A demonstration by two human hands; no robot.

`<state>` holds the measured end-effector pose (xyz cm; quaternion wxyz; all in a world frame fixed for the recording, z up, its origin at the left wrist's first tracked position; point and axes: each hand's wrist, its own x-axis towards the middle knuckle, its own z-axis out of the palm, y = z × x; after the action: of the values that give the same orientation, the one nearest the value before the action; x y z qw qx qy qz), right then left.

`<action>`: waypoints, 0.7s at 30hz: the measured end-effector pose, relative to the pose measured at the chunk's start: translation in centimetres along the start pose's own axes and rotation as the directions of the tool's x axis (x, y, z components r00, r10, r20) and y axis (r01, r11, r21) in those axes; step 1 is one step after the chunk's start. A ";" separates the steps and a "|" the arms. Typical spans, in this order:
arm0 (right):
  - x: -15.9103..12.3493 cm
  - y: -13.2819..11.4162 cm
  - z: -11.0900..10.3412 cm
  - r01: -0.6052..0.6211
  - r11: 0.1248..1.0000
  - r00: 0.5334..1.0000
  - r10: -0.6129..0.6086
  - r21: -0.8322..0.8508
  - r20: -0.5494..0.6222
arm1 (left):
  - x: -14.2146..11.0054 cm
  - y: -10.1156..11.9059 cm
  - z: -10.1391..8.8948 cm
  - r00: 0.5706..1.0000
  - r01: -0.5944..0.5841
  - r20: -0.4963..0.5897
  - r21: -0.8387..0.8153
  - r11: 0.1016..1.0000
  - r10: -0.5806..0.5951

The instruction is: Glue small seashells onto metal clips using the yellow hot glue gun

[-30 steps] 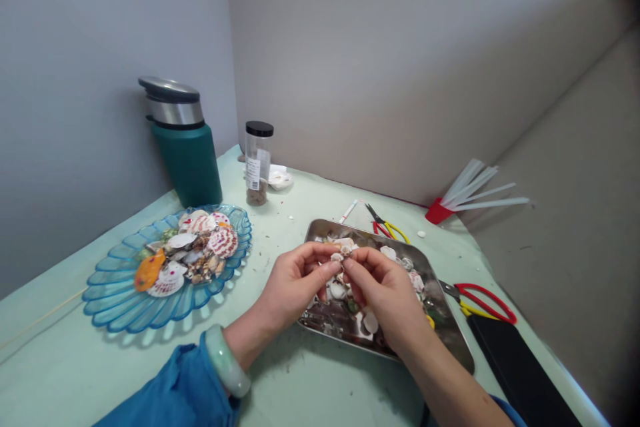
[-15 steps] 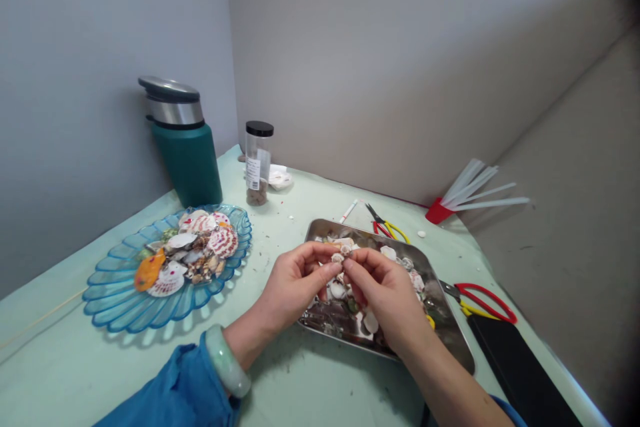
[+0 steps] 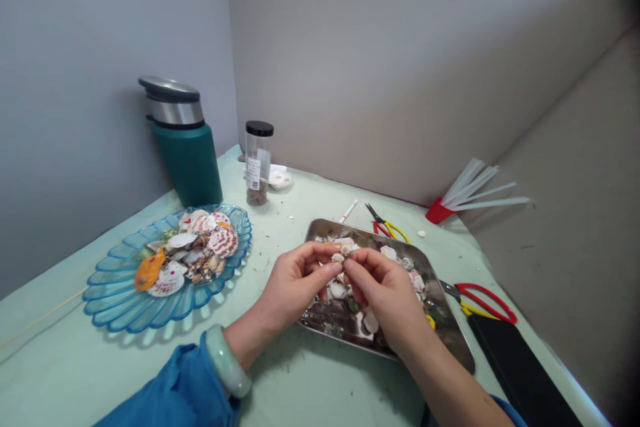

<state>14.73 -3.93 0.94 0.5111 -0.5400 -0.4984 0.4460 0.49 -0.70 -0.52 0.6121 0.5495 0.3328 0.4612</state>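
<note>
Small pale seashells (image 3: 338, 257) sit over the far half of a metal tray (image 3: 453, 333), pinched between the thumb and fingertips of both the left hand (image 3: 293, 283) and the right hand (image 3: 387, 290). They make a short row slanting from near left to far right; which way each one faces is too small to tell, and fingers cover part of them. Beneath, the shiny, round-cornered tray holds loose shells (image 3: 338, 289), some smooth and rounded. At left, a translucent blue dish (image 3: 125, 313) with a fluted rim carries ribbed, red-streaked scallop shells (image 3: 223, 240) and a glossy orange shell (image 3: 149, 271). A marbled green bangle (image 3: 227, 361) circles the left wrist, beside a blue sleeve (image 3: 175, 390). Pale green covering, specked with dark marks, spreads over the table (image 3: 280, 373), which meets plain grey walls (image 3: 350, 80) in a far corner. Near that corner stand a matte teal bottle (image 3: 190, 163) and a clear, black-lidded jar (image 3: 259, 167); at far right, a tilted red cup (image 3: 439, 211) holds translucent white sticks (image 3: 470, 187).
</note>
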 end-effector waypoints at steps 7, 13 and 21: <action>0.0 -0.1 0.0 0.000 1.000 1.000 0.000 -0.011 0.002 | 0.2 0.0 0.0 1.000 -0.003 -0.004 -0.003 1.000 0.003; 0.0 0.0 0.0 0.001 1.000 1.000 -0.001 -0.017 0.005 | 0.1 -0.2 0.0 1.000 -0.001 -0.001 0.000 1.000 0.001; 0.1 0.0 0.1 0.008 1.000 1.000 -0.008 -0.005 0.005 | 0.0 -0.1 0.0 1.000 0.001 -0.003 -0.004 1.000 -0.002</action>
<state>14.69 -3.77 0.94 0.5104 -0.5382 -0.5028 0.4439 0.51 -0.71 -0.58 0.6131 0.5472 0.3330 0.4623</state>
